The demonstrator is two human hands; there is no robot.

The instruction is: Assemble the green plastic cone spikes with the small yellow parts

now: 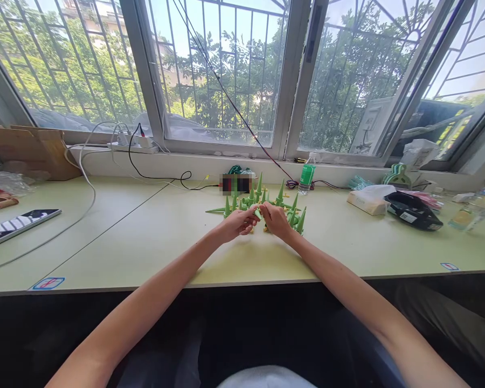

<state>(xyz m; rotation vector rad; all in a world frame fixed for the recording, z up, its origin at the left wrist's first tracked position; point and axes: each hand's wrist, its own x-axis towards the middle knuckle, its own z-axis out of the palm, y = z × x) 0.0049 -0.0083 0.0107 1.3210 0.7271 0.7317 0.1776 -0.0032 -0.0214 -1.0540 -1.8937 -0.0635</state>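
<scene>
My left hand (236, 225) is closed in a pinch on a small green plastic cone (258, 214). Right beside it, my right hand (276, 221) has its fingers bent together at the cone's far end; what they grip is hidden behind the knuckles. Around and behind both hands stand several green cone-shaped pieces (281, 192), most with their tips up, on the pale table (145, 237). One long cone (215, 210) lies on its side at the left of the group. Small yellow parts (288, 195) show among the green ones.
Behind the group are a bottle with a green label (306, 175) and cables (293, 184). To the right lie a tissue pack (367, 200) and a black item (414, 210). A tablet-like device (16, 226) and a cardboard box (36, 151) are at the left. Windows line the back.
</scene>
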